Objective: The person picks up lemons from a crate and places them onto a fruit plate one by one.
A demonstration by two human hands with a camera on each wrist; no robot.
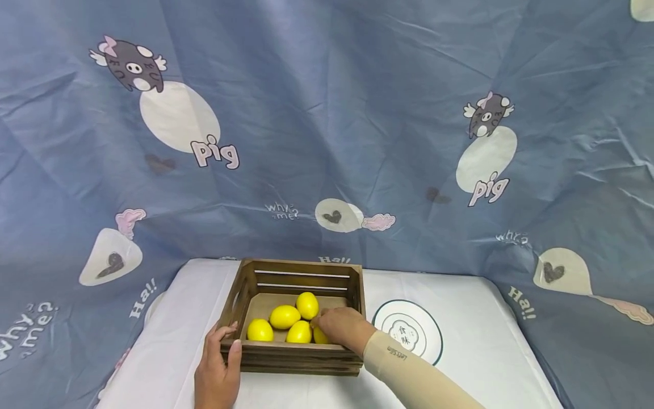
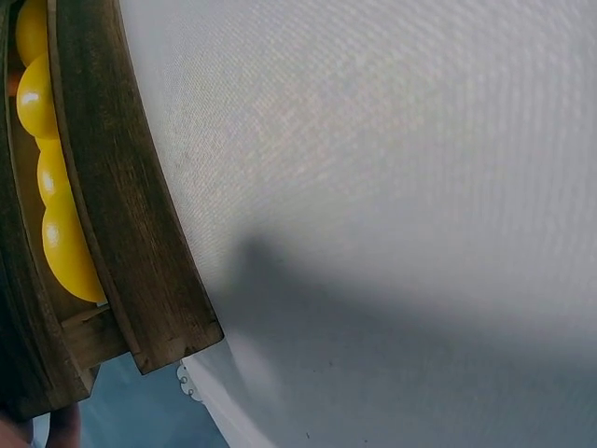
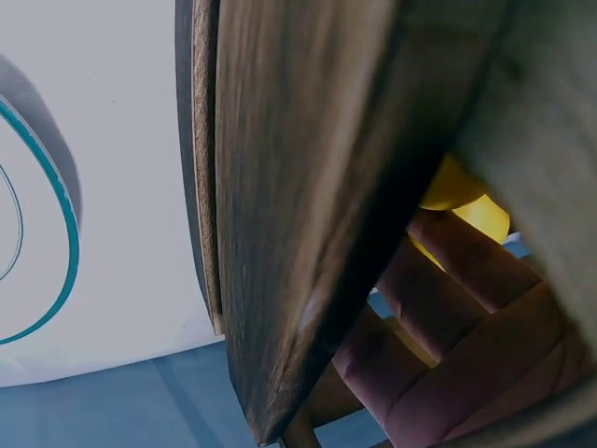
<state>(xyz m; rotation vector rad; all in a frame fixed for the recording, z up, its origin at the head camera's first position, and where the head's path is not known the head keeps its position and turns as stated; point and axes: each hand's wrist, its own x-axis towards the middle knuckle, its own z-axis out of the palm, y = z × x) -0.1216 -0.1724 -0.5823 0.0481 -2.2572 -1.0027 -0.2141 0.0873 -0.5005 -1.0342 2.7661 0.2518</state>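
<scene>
Dark-brown slatted wooden crate (image 1: 301,362) on the white tabletop (image 1: 475,318), left of its middle, up toward the far edge. Inside, at least five glossy yellow oval lemons, toward the crate's front wall: one lemon at the front left corner (image 1: 260,330), one lemon right of it and farther back (image 1: 284,317), one lemon farthest back (image 1: 307,305), one lemon near the front wall (image 1: 299,332), and a partly covered lemon at the right (image 1: 320,336).

Left hand (image 1: 218,363) grips the crate's near left corner, fingers bent over the left side, thumb at the front wall. Right hand (image 1: 346,328) reaches over the crate's right front corner, fingers partly spread, at the partly covered lemon; can't tell whether it has hold of it, fingertips hidden. Beige sleeve with lettering (image 1: 409,363) on the right arm.

Round white plate with a dark green rim line and printed characters in the centre (image 1: 409,311) lies flat just right of the crate, between it and the tabletop's right edge. Blue-grey cloth with pig prints (image 1: 306,113) hangs behind the far edge.
</scene>
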